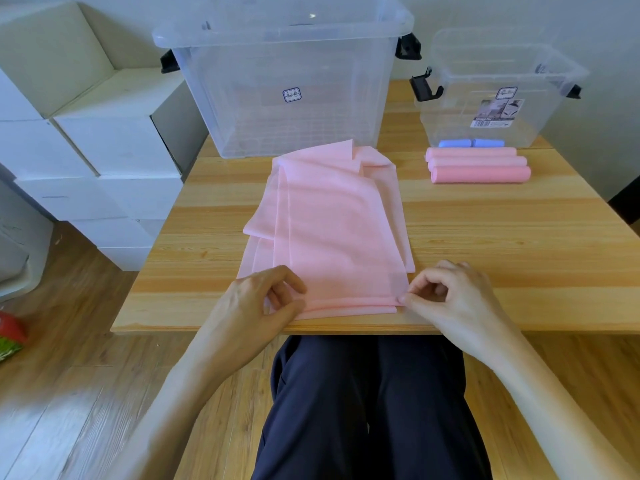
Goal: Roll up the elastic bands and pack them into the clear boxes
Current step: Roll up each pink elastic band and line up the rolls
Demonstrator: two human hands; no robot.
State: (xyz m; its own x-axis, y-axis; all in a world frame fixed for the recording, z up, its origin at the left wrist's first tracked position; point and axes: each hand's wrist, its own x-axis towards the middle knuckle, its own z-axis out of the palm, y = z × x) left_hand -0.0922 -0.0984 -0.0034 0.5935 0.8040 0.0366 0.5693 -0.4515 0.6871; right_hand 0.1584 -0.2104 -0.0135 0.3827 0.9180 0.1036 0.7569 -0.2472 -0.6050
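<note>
A pink elastic band (332,216) lies folded in long layers down the middle of the wooden table (502,237). Its near end is turned over into a narrow fold at the table's front edge. My left hand (256,306) pinches the left corner of that fold. At the right corner, my right hand (453,296) pinches the fold between thumb and fingertips. Three rolled pink bands (478,166) lie side by side at the back right, with two rolled blue bands (471,143) behind them. A large clear box (287,81) stands at the back centre, a small clear box (495,88) at the back right.
White cardboard boxes (86,140) are stacked left of the table. My lap in dark trousers (367,403) is under the front edge. A red and green item (10,337) lies on the wooden floor at far left.
</note>
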